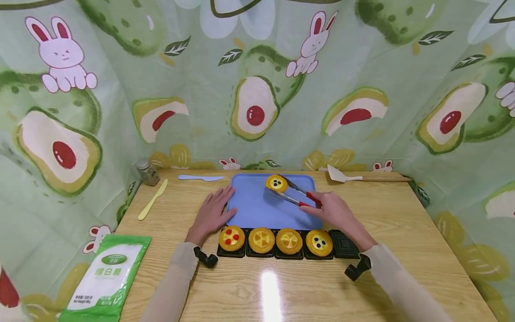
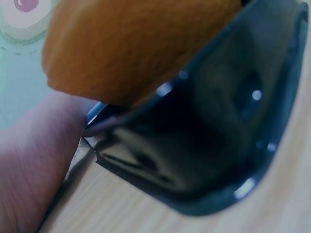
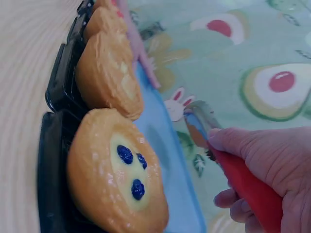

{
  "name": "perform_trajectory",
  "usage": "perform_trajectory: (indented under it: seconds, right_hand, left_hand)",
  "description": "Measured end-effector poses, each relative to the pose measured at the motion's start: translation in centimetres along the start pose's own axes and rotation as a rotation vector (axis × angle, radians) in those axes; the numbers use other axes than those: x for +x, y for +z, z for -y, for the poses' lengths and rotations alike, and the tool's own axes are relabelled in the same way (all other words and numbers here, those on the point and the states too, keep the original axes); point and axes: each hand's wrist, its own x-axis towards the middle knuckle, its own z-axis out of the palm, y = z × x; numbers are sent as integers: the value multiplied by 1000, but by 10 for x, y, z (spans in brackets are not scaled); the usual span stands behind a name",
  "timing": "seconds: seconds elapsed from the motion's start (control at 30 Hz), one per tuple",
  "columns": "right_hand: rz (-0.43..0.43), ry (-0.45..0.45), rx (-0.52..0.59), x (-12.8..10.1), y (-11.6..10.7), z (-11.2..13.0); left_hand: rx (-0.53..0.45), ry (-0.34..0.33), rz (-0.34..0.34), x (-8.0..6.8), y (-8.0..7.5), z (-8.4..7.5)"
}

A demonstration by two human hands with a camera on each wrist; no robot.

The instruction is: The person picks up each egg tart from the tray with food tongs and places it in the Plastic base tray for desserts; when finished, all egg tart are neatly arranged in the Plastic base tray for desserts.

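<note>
My right hand [image 1: 331, 209] grips the red-handled metal tongs [image 1: 297, 203], its fingers round the handles in the right wrist view. Between the tong tips is an egg tart with blueberries [image 1: 276, 183], over the blue tray [image 1: 249, 210]. My left hand [image 1: 211, 213] rests at the tray's left edge with fingers straight. Along the tray's near side, a row of black square holders carries a tart with red pieces [image 1: 232, 238], two tarts with yellow wedges [image 1: 261, 240] and a second blueberry tart [image 1: 319, 243]. The rightmost black holder [image 1: 344, 244] bears no tart.
A blue knife [image 1: 200, 178], a yellow knife [image 1: 153, 200] and a glass jar [image 1: 147, 171] are at the back left. A green and white bag [image 1: 106, 277] lies front left. At the back right is a white spatula [image 1: 368, 178]. A patterned curtain [image 1: 209, 116] hangs behind the table.
</note>
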Motion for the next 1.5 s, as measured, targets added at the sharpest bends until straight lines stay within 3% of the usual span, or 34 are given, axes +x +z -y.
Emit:
perform_trajectory:
  seconds: [0.37,0.7,1.1,1.27,1.5]
  right_hand:
    - [-44,158,38,-69,-28,3]
    - [-94,316,19,-134,-36,11]
    - [-62,535,-39,-204,-46,9]
    - [-20,598,-42,-221,-43,6]
    - [29,662,-20,-226,-39,1]
  left_hand:
    - [-8,5,2,0,-2,0]
    - [-14,5,-1,0,-1,1]
    - [-22,9,-4,1,0,0]
    - [-9,-10,19,2,0,1]
    - [-14,-8,11,1,-1,-1]
